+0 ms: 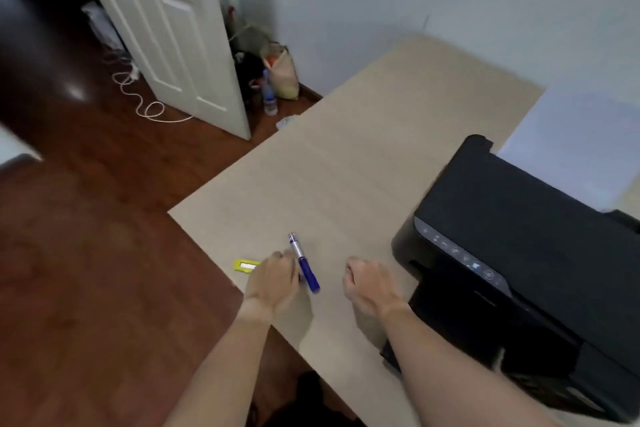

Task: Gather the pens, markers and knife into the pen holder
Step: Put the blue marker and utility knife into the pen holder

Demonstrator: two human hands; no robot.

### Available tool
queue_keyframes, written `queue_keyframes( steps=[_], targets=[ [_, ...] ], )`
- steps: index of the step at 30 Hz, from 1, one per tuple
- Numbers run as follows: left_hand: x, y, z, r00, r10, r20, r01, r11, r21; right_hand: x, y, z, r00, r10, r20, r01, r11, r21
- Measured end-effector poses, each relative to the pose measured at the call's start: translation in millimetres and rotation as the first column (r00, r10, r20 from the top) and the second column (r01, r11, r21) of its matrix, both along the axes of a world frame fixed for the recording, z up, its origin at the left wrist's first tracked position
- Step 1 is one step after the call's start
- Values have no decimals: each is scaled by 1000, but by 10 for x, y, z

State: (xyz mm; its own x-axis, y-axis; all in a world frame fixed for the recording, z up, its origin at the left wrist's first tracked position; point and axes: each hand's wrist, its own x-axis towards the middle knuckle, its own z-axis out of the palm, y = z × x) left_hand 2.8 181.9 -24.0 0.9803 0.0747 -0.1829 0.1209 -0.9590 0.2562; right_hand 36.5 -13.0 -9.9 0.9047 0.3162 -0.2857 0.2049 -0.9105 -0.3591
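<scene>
Both bare forearms reach in over the near edge of the pale bench (363, 156). The left hand (275, 282) sits close to the bench's left edge, fingers curled over and touching a blue marker (304, 263) with a silver cap end; the marker lies on the bench, its silver end pointing toward the far edge. Whether the fingers actually pinch it, I cannot tell. Just left of that hand, right at the bench's left edge, a yellow utility knife (246, 265) lies flat, partly hidden by the knuckles. The right hand (367, 282) hovers near the marker, balled into a loose fist, holding nothing. A black printer (526, 253) fills the bench's right side.
</scene>
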Motion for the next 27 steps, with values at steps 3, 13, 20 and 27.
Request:
queue_keyframes(
  steps=[3, 13, 20, 27],
  targets=[
    [-122, 364, -175, 996, 78, -36, -74, 992, 99, 16, 466, -167, 998, -31, -50, 29, 998, -53],
    [-372, 551, -518, 993, 110, -50, -93, 957, 274, -158, 776, -490, 1000, -11, -25, 7, 990, -142],
    [-186, 327, -361, 990, -125, -68, 137, 966, 218, -235, 135, -304, 990, -81, 114, 70, 993, 94],
    [360, -304, 170, 971, -210, -117, 118, 839, -531, -565, -871, 29, 916, -155, 370, 101, 982, 161]
  ],
)
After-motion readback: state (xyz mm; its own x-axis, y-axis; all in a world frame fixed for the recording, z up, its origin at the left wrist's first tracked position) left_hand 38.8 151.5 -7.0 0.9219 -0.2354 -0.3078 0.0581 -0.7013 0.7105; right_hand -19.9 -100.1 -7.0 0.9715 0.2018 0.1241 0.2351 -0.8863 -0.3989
